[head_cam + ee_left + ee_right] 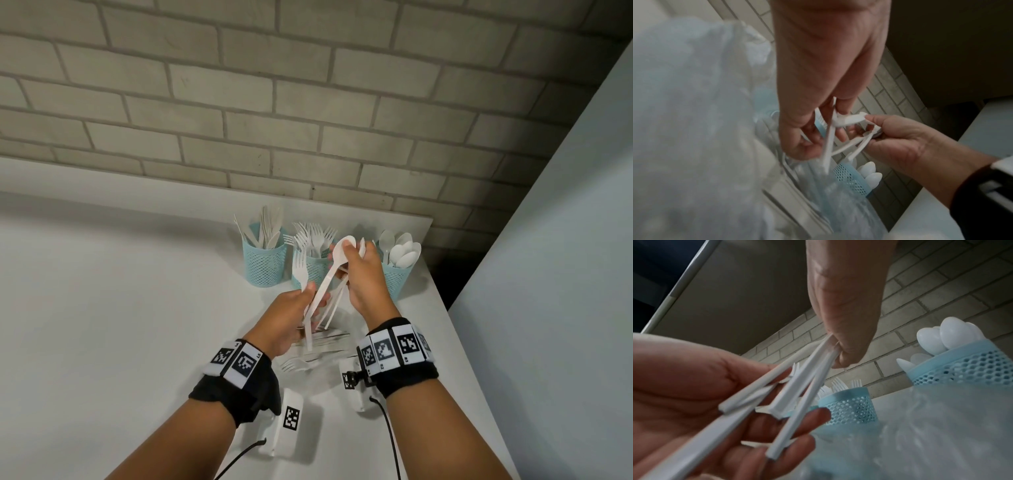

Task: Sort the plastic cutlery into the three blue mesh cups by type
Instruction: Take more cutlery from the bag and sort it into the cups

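Head view showed two hands raised above a white tabletop (120,291), in front of three blue mesh cups set in a row near a brick wall (308,102). The left cup (264,262) was filled with what looked like knives, the middle cup (313,267) with forks, and the right cup (397,279) with spoons. The left hand (291,315) was curled round the lower handles of several white pieces, among them a fork (300,270) whose tines stood up beside the middle cup. The right hand (363,274) was closed on the upper ends of a few handles, and a spoon (330,274) was seen slanting between the two hands, its bowl at the right thumb. In the right wrist view, the handles were fanned out and crossed over the left palm. More unsorted cutlery (308,356) lay on the tabletop beneath the wrists, blurred. It was judged that a spoon was being separated from the bunch for the right cup. Because the handles were crossed and gripped at both ends, a pull could drag a neighbouring piece loose and drop it, or carry a fork along into the spoon cup. The light cups, already crowded, could be tipped by a careless insertion.
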The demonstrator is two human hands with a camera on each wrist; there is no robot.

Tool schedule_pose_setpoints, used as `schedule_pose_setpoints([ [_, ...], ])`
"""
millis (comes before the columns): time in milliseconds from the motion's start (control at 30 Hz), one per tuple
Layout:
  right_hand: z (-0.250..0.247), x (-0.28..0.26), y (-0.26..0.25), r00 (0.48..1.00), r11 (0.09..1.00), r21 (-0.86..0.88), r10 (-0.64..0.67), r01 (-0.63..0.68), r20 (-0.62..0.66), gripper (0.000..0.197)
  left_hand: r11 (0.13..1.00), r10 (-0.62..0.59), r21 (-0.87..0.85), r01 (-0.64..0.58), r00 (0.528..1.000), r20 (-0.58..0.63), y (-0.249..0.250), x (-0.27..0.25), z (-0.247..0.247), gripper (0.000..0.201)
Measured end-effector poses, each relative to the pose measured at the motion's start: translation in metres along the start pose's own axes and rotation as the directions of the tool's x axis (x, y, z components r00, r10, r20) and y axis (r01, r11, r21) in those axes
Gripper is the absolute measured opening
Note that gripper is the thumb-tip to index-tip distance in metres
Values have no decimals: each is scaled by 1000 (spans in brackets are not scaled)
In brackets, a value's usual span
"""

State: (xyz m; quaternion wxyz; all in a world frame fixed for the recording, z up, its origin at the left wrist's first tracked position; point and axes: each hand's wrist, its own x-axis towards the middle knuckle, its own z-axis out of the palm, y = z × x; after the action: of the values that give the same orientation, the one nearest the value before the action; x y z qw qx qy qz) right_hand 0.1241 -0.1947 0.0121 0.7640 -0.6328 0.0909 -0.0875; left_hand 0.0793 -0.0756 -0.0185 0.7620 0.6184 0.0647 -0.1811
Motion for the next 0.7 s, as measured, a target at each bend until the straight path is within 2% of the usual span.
schedule_pose_setpoints([
  [100, 0, -3, -5, 998, 990, 125, -59, 59, -3, 14, 998, -30, 56, 29, 999, 24, 0, 0, 2, 37],
  [267, -10, 2, -7, 978, 986, 98, -118, 136, -170, 25, 999, 47, 19, -47, 999, 25, -5, 5, 3, 28],
  [367, -20, 10, -5, 971, 991, 129, -9, 42, -241, 10, 990, 121, 71, -119, 992, -21, -1, 7, 2, 28],
  [433, -25, 15, -3, 963, 984, 165, 108, -68, -246, 19, 984, 152, 106, -145, 987, -56, 6, 7, 4, 27],
  [500, -31, 22, -3, 957, 977, 183, 150, -106, -248, 20, 981, 158, 121, -153, 987, -30, 17, 7, 6, 27],
  [567, -37, 30, -13, 953, 981, 184, 106, -54, -283, 13, 980, 171, 106, -171, 985, 2, 33, 9, 7, 25],
  [633, -46, 37, -34, 938, 986, 153, -7, 64, -347, 10, 968, 239, 75, -239, 971, 14, 52, 13, 8, 23],
  [700, -55, 43, -60, 900, 973, 101, -149, 207, -409, 14, 945, 325, 34, -326, 945, 13, 74, 17, 11, 22],
])
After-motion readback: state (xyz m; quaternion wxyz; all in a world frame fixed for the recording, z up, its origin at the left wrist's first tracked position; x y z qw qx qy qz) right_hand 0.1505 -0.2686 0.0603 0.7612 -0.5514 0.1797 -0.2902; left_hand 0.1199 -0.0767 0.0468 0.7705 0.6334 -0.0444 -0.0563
